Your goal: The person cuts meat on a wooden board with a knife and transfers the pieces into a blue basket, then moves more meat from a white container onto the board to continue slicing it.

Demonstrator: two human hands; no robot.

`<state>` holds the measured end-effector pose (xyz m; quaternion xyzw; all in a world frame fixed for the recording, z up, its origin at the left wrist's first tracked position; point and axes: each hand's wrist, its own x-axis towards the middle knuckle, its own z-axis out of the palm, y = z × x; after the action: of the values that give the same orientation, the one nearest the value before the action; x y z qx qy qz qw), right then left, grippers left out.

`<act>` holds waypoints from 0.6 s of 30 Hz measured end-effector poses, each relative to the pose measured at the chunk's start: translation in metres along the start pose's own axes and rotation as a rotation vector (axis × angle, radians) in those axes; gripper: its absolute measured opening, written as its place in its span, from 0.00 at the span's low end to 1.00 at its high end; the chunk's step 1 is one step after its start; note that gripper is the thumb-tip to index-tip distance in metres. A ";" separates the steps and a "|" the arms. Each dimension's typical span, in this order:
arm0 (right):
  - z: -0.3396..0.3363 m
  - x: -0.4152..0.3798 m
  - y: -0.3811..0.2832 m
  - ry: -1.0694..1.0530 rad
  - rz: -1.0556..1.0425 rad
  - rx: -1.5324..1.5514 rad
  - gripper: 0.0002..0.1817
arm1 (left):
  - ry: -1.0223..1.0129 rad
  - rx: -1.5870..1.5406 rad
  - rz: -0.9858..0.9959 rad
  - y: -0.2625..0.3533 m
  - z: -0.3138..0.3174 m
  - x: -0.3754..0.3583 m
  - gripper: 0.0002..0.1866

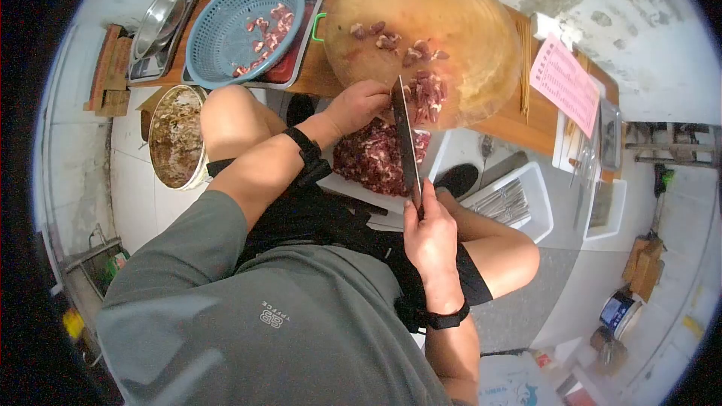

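My right hand (431, 234) is wrapped round the handle of a long-bladed knife (407, 139), its blade pointing away from me and its tip over the near edge of the round wooden chopping board (481, 45). Beside the blade's tip, my left hand (359, 107) is closed, fingers pressed together; what they hold is hidden. Dark red meat pieces (427, 94) lie on the board just past the blade, with smaller meat chunks (385, 39) farther back. Below the board's edge, a heap of cut meat (372, 159) fills a white tray, partly behind the knife.
A blue plastic basket (207, 34) with some meat pieces stands left of the board, near metal bowls (160, 19). A soiled bucket (199, 169) is by my left knee. Right are thin skewers (524, 68), a pink sheet (564, 75) and a white bin (538, 195) of metal sticks.
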<state>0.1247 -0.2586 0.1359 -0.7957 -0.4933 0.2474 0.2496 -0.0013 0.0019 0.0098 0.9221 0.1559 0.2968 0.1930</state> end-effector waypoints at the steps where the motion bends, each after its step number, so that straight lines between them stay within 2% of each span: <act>1: -0.001 0.000 -0.002 -0.010 0.002 -0.029 0.27 | 0.003 -0.014 0.011 -0.001 0.000 -0.001 0.09; 4: 0.000 0.003 0.000 -0.017 -0.017 -0.051 0.27 | -0.072 -0.013 -0.045 -0.001 -0.002 -0.004 0.13; 11: -0.001 0.016 0.000 -0.038 -0.055 -0.127 0.27 | -0.078 -0.019 -0.041 -0.001 -0.006 -0.005 0.13; 14: 0.010 0.027 -0.004 -0.082 -0.006 -0.155 0.27 | -0.156 -0.002 -0.123 -0.004 -0.003 -0.007 0.13; 16: 0.028 0.045 0.000 -0.073 -0.003 -0.135 0.27 | -0.067 0.024 -0.079 -0.003 0.001 -0.007 0.08; 18: 0.039 0.065 -0.001 -0.063 0.002 -0.103 0.27 | -0.080 0.017 -0.057 -0.003 0.001 -0.004 0.08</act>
<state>0.1249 -0.1933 0.0977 -0.7997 -0.5123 0.2470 0.1924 -0.0045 0.0027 0.0050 0.9301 0.1765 0.2528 0.1996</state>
